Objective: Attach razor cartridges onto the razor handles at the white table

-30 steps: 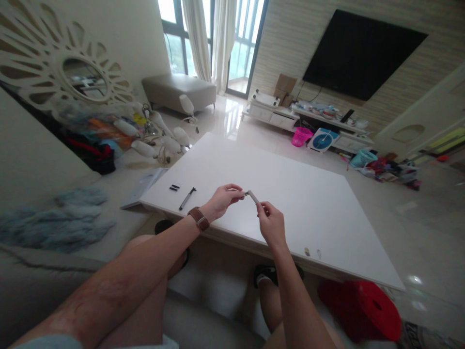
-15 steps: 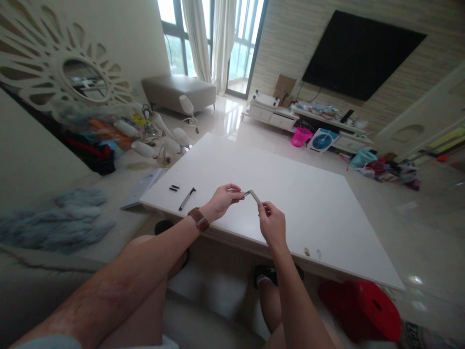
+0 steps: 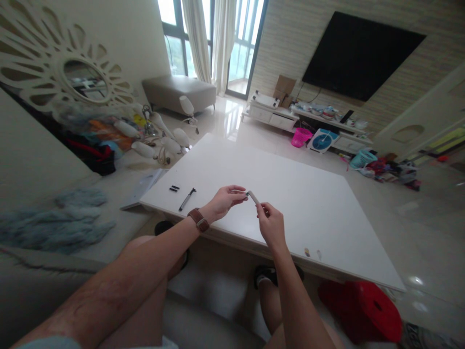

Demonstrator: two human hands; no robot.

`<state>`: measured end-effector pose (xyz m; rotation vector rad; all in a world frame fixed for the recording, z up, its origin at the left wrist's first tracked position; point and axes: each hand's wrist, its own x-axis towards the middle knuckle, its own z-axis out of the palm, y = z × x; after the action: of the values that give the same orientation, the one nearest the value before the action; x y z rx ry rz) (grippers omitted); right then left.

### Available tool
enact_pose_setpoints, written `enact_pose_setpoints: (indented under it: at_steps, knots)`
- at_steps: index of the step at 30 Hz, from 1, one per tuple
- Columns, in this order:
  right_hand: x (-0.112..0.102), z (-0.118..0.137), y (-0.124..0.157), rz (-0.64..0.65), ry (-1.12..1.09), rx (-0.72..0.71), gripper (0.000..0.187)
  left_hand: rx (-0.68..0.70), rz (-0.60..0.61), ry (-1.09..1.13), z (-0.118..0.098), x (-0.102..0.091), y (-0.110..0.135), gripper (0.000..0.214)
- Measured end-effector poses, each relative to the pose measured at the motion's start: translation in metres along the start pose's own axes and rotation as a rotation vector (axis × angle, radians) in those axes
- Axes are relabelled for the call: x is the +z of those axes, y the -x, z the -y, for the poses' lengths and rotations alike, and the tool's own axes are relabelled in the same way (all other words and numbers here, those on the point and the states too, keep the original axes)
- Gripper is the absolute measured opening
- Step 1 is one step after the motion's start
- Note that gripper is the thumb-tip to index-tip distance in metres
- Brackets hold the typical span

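Above the white table point(image 3: 290, 194), my right hand point(image 3: 271, 224) grips a slim pale stick point(image 3: 254, 198) with a bent upper end. My left hand point(image 3: 227, 201), with a brown-strapped watch on the wrist, pinches a small dark greenish piece point(image 3: 247, 194) against that bent end. Fingers partly hide this piece, and its kind is too small to make out. Left of my hands lies a slim grey-and-black tool point(image 3: 187, 199) with a forked head. Two short black pieces point(image 3: 174, 188) rest beyond it.
Near the table's front right edge lie a small yellowish item point(image 3: 307, 252) and a small clear item point(image 3: 319, 254). A red plastic stool point(image 3: 363, 310) stands below that edge. A lamp with white shades point(image 3: 170, 144) sits on the floor to the left.
My left hand has moved slightly right, closer to the stick's bent end, and less of the small greenish piece shows. My right hand has shifted slightly left.
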<state>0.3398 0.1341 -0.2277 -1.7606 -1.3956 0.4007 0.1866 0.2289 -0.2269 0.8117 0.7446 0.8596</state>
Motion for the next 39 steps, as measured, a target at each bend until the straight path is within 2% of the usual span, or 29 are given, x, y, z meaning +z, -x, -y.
enact_pose_setpoints:
  at_steps: [14, 20, 26, 35, 39]
  knots:
    - [0.000, 0.002, 0.000, 0.084, -0.013, -0.002, 0.037, -0.044, 0.012, -0.006, -0.001, -0.001, -0.004, 0.026]
    - [-0.001, 0.001, 0.001, 0.099, 0.003, -0.015, 0.037, -0.052, 0.033, 0.021, -0.003, -0.005, -0.005, 0.009]
    - [-0.003, 0.002, 0.002, 0.132, 0.011, -0.032, 0.038, -0.066, 0.040, -0.041, -0.002, -0.009, -0.007, 0.005]
    - [-0.007, 0.005, 0.003, 0.173, -0.011, -0.046, 0.036, -0.024, 0.018, -0.138, -0.005, -0.012, -0.009, 0.015]
    - [-0.008, 0.005, 0.003, 0.146, -0.018, -0.046, 0.034, -0.020, -0.003, -0.169, -0.008, -0.010, -0.007, 0.016]
